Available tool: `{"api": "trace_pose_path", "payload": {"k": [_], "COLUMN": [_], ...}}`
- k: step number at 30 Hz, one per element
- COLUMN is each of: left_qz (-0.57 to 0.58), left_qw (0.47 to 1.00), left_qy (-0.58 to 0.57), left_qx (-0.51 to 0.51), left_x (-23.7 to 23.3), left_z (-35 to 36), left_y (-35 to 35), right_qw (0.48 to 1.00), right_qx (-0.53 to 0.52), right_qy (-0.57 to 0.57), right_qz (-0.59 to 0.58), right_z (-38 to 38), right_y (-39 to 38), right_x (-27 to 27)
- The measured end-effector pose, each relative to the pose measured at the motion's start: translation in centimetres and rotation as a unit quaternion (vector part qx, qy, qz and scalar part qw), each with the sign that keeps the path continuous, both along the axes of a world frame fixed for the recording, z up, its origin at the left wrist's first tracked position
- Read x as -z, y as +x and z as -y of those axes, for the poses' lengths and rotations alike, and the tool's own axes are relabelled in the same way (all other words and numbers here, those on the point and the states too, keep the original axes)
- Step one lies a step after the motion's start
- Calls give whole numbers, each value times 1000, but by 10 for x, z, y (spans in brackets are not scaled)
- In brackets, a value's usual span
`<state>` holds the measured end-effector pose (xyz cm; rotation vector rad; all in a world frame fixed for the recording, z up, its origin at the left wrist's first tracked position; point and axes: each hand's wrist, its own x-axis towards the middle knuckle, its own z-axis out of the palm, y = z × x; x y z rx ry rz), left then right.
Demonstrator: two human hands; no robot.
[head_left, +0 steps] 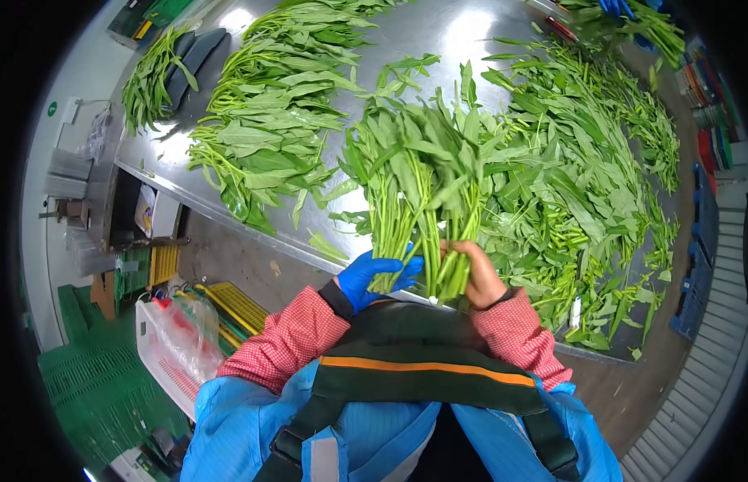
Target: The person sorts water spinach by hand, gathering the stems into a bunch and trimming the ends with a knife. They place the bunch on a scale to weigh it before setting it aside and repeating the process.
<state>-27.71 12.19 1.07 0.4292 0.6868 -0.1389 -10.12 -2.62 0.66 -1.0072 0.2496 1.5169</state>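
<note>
My left hand, in a blue glove, is closed around the lower stems of leafy greens that look like water spinach. Bare, my right hand grips more stems of the same greens beside it. The stem ends point toward my body at the table's near edge, and the leaves fan out away from me. Right of my hands spreads a large loose pile of the same greens. To the left lie bunches in a long row.
The metal table has its edge just before my waist. At its far left, a bunch rests against a dark tray. Another person's blue-gloved hand holds greens at upper right. A white crate with plastic bags stands at lower left.
</note>
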Motion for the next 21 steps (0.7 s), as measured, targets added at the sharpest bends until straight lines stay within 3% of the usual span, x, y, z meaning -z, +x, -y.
{"api": "trace_pose_path", "payload": {"k": [2,4,13,16,17,19,21], "left_qz": [1,-40,-59,-39,28,78,67], "left_qw": [999,998,975,980,983,980,975], "left_qy": [-31,25,198,185,182,126,110], "left_qx": [-15,50,88,55,-7,-133,-183], "left_x": [-1,-3,10,-22,-34,-53,-40], "left_z": [0,4,25,-10,-25,-50,-54], "left_y": [-3,1,8,3,0,-3,2], "right_qw": [997,996,971,927,908,911,910], "right_qx": [20,11,-135,-149,-153,5,103], "right_qy": [24,13,-13,-13,-16,75,172], "right_qz": [-71,-92,197,343,389,405,364], "right_z": [10,16,3,6,7,15,5], "right_y": [-2,-6,-19,27,50,83,108], "right_x": [2,8,1,-53,-86,-124,-116]}}
